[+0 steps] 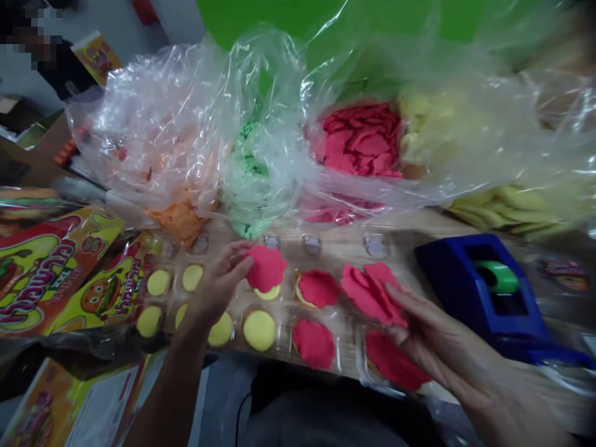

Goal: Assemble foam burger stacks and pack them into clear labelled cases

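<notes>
My left hand [223, 279] pinches a thin red wavy-edged disc [266, 268] just over a yellow round piece in a clear tray. In my right hand [433, 341] is a small stack of red wavy-edged pieces [372, 290], held between thumb and fingers. Below and between the hands run two rows of clear plastic trays [285, 335]. Toward the left their cups hold bare yellow rounds [259, 330]. Toward the right, red pieces [314, 343] lie on top of the cups' contents. My left wrist and forearm hide part of some yellow rounds.
Behind the trays stand clear plastic bags with orange [179, 220], green [254, 186], red [361, 139] and pale yellow [503, 208] pieces. A blue tape dispenser [484, 298] sits at right. Printed burger packages [69, 273] lie at left. Part of another person shows at upper left.
</notes>
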`<state>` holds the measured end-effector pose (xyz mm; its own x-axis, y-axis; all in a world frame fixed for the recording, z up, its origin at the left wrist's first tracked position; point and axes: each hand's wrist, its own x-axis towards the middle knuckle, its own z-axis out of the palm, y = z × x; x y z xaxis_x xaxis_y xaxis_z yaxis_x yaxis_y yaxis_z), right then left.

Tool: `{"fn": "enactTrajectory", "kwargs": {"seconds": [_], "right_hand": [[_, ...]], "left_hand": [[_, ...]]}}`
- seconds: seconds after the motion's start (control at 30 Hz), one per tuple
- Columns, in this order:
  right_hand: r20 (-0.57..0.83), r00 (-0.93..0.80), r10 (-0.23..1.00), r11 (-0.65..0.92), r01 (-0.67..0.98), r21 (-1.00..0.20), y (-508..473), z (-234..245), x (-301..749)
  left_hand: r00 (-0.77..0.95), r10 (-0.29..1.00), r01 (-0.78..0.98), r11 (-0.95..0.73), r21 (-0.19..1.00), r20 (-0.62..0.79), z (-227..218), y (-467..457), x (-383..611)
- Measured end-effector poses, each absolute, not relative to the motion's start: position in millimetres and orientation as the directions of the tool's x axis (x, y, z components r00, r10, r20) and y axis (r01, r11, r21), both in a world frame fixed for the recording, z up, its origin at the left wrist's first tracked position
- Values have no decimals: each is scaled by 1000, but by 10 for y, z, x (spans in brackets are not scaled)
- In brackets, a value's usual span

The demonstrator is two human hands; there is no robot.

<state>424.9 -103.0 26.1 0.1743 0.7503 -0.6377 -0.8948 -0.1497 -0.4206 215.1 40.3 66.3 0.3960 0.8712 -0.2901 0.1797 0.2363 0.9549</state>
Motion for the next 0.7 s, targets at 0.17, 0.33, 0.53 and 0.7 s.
{"fn": "enactTrajectory", "kwargs": {"seconds": [0.17, 0.33, 0.53, 0.7], "right_hand": [[-784, 197, 589, -200, -904, -378, -1104, 344, 4282], [-779, 163, 605, -240, -896, -374, -1056, 436, 4121], [-738, 89, 669, -329, -855, -402, -1089, 322, 4038], [-726, 94, 681, -317, -856, -409, -1083, 326, 4024]], "left_hand": [[432, 869, 550, -41, 834, -242, 294, 327, 1979], [502, 859, 759, -380, 529, -104, 160, 282, 2047], [544, 830, 839, -533, 108, -126, 241, 179, 2173], [516, 842, 849, -479, 221, -159, 249, 217, 2196]]}}
